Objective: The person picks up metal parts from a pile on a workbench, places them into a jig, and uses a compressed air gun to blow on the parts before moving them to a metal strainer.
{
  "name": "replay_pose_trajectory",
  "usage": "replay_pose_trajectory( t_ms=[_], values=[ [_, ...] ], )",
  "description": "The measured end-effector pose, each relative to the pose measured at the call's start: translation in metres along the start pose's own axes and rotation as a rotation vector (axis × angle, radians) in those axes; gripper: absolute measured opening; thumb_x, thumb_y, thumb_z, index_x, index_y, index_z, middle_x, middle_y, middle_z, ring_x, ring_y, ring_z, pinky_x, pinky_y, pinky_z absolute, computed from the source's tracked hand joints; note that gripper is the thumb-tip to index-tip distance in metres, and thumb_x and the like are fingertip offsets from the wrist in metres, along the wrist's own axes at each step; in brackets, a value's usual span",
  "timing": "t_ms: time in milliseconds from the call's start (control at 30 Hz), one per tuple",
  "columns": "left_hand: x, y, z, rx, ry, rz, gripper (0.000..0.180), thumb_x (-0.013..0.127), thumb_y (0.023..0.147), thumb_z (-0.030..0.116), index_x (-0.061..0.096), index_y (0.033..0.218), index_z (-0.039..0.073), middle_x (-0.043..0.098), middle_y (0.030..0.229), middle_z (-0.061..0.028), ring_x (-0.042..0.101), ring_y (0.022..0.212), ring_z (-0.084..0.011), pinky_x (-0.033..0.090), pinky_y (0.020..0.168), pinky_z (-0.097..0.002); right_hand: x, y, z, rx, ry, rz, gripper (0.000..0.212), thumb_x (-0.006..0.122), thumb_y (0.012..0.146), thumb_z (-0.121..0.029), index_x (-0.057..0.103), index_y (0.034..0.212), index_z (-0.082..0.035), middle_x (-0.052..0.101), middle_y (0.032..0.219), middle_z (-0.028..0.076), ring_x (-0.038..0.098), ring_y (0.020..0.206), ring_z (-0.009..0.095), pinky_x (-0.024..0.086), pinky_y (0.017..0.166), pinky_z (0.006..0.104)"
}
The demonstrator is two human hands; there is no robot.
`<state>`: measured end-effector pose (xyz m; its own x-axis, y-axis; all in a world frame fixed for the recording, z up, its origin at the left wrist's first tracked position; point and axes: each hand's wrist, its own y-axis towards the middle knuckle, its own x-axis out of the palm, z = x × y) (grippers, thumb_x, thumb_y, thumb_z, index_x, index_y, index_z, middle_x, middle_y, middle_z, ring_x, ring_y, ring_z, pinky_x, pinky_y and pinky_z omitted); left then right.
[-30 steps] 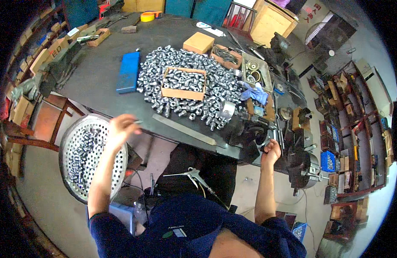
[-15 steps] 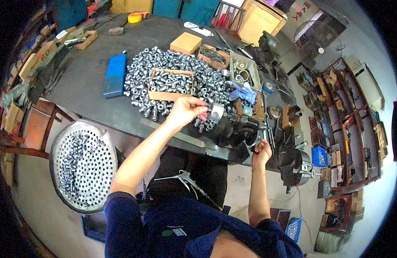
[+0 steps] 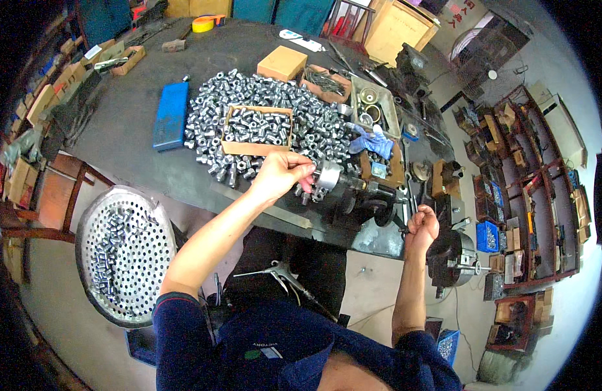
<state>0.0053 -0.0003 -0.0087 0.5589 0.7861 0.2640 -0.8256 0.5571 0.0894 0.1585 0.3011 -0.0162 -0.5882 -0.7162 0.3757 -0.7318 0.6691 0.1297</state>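
My left hand is closed in a pinch at the face of a round silver chuck. A small metal part, mostly hidden by the fingertips, sits between them and the chuck. Behind the chuck runs a dark bench machine with a round black body. Farther right, my right hand is curled at the end of a dark lever, which the fingers largely cover. A big heap of shiny metal nut-like fittings spreads beyond my left hand. Amid it stands an open cardboard box filled with the same fittings.
A perforated metal pan with several fittings sits low at the left. On the bench are a blue box, a closed cardboard box, a blue glove and a tray of rings. An air gun lies near my lap.
My right hand has moved right, away from the machine's body, still curled at the lever. The left hand stays at the chuck. The view has shifted slightly.
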Motion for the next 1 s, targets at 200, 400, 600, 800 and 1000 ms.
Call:
replay_pose_trajectory(
  t_ms=[200, 400, 600, 800, 1000],
  values=[
    [0.002, -0.003, -0.002, 0.001, -0.099, 0.019, 0.011, 0.054, 0.078, 0.002, 0.057, 0.081, -0.007, 0.059, 0.067, -0.0093, 0.056, 0.052, -0.0128, 0.045, 0.051, -0.0224, -0.008, -0.01, 0.009, 0.032, 0.054, -0.033, 0.02, 0.043, 0.082, -0.02, 0.049, 0.078, -0.001, 0.035, 0.051, -0.004, 0.027, 0.041, 0.004, 0.018, 0.035, 0.0183],
    [0.001, 0.0, 0.002, 0.074, 0.071, -0.044, 0.014, 0.054, 0.078, 0.003, 0.055, 0.087, -0.008, 0.058, 0.07, -0.0111, 0.058, 0.058, -0.0163, 0.047, 0.056, -0.0254, 0.011, 0.013, -0.009, -0.021, 0.069, 0.008, 0.021, 0.042, 0.083, -0.019, 0.049, 0.079, 0.0, 0.032, 0.05, -0.004, 0.026, 0.04, 0.004, 0.018, 0.034, 0.0186],
    [-0.001, 0.002, 0.002, -0.039, -0.074, -0.067, 0.016, 0.054, 0.079, 0.006, 0.055, 0.086, -0.008, 0.058, 0.068, -0.0111, 0.058, 0.055, -0.0167, 0.047, 0.053, -0.0256, 0.021, 0.034, -0.015, -0.05, 0.076, -0.051, 0.021, 0.041, 0.084, -0.018, 0.049, 0.08, 0.001, 0.032, 0.051, -0.004, 0.026, 0.041, 0.004, 0.019, 0.035, 0.0183],
    [0.007, -0.004, -0.005, 0.002, -0.083, 0.056, 0.014, 0.054, 0.079, 0.006, 0.056, 0.082, -0.008, 0.057, 0.064, -0.0104, 0.056, 0.048, -0.0155, 0.044, 0.045, -0.023, -0.001, 0.013, -0.003, 0.0, 0.091, -0.052, 0.019, 0.043, 0.083, -0.017, 0.048, 0.08, 0.002, 0.032, 0.051, -0.003, 0.026, 0.042, 0.004, 0.019, 0.034, 0.0184],
    [0.004, -0.004, -0.018, 0.011, -0.261, 0.047, 0.014, 0.056, 0.076, 0.003, 0.056, 0.087, -0.007, 0.058, 0.069, -0.011, 0.057, 0.054, -0.0166, 0.047, 0.054, -0.0268, 0.004, 0.01, -0.005, 0.019, 0.083, -0.033, 0.021, 0.043, 0.082, -0.019, 0.049, 0.079, 0.0, 0.032, 0.051, -0.003, 0.027, 0.041, 0.004, 0.018, 0.034, 0.0187]
  ],
)
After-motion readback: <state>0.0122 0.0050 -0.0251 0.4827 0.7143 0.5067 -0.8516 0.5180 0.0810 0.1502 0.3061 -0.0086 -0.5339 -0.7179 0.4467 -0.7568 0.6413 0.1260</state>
